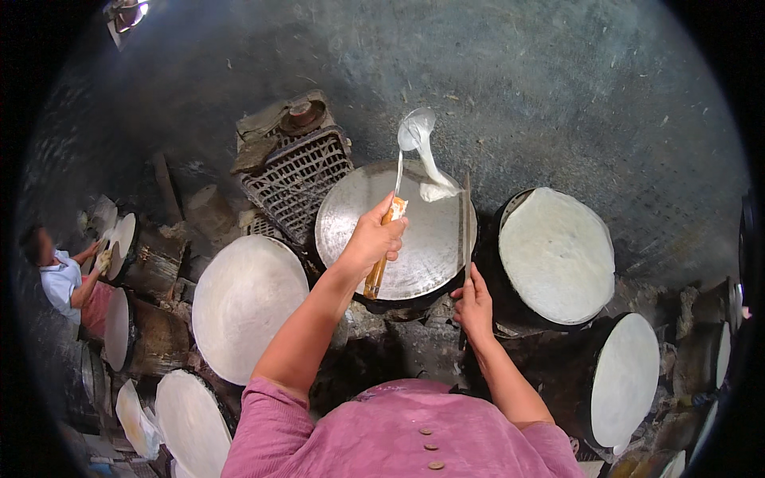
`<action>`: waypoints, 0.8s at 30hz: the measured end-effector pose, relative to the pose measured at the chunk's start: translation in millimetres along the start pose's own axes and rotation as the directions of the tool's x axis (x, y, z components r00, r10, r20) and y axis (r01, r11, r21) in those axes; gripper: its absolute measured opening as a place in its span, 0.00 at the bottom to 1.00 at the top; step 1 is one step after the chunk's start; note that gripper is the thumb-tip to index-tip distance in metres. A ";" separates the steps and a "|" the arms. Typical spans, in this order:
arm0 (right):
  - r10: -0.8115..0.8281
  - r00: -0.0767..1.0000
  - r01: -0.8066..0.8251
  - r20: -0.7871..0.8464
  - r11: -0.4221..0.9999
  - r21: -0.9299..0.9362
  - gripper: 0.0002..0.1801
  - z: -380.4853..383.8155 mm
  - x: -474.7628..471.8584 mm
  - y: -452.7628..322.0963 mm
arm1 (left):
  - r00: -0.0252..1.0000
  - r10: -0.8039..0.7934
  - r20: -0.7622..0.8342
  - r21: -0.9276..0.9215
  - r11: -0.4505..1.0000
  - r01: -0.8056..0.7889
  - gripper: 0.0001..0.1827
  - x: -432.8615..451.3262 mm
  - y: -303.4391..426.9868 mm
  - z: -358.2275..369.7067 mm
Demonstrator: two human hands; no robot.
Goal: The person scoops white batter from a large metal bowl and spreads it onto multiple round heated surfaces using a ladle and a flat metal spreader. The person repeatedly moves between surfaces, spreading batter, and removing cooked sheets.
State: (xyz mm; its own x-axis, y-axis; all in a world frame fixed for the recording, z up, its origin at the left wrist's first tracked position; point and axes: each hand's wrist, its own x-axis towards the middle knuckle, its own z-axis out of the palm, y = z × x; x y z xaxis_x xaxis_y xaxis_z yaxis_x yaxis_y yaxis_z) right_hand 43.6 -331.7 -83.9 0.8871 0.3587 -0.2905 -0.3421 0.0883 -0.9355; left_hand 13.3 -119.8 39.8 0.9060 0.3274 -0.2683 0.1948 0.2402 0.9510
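My left hand (375, 236) grips the wooden handle of a metal ladle (416, 126), its bowl raised above the far edge of a round metal griddle (388, 239). Thick white batter (437, 190) pours from the bowl and gathers near the griddle's far right. In my right hand (475, 305) is a long, thin, flat blade (467, 227), held along the griddle's right side with its tip pointing away from me. Apart from the batter, the griddle's surface is bare metal.
Griddles coated in white stand on both sides: one left (251, 308), one right (556, 257), others nearer me. A slatted plastic crate (299, 179) carrying a reddish round object (302, 115) abuts the griddle's far left. Another person (66, 287) works at griddles far left.
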 end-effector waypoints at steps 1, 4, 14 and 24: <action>0.007 1.000 -0.005 0.028 0.999 -0.044 0.25 4.2 4.0 4.8 | 1.000 0.000 0.010 -0.001 1.000 0.000 0.35 1.1 1.9 -1.7; 0.014 0.998 -0.003 0.063 0.987 -0.163 0.25 25.0 12.8 5.6 | 0.998 -0.029 -0.057 0.052 0.998 0.032 0.33 -0.9 -9.0 -10.6; -0.246 0.969 0.217 0.020 0.811 -0.543 0.25 52.3 31.3 9.5 | 0.982 -0.186 -0.031 -0.179 0.968 0.177 0.28 -8.0 -13.5 -50.0; -0.375 0.926 0.289 0.053 0.609 -0.738 0.28 31.7 30.1 -6.0 | 0.966 -0.240 -0.098 -0.211 0.953 0.216 0.29 -8.0 -19.6 -89.1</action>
State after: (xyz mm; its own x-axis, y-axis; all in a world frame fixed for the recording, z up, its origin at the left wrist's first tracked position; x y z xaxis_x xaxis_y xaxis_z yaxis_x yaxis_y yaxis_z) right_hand 62.5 -291.9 -80.6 0.9328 0.3484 0.0923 0.2769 -0.5287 -0.8024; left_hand -31.3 -45.7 9.6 0.7915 0.3477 -0.5026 0.3020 0.4923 0.8163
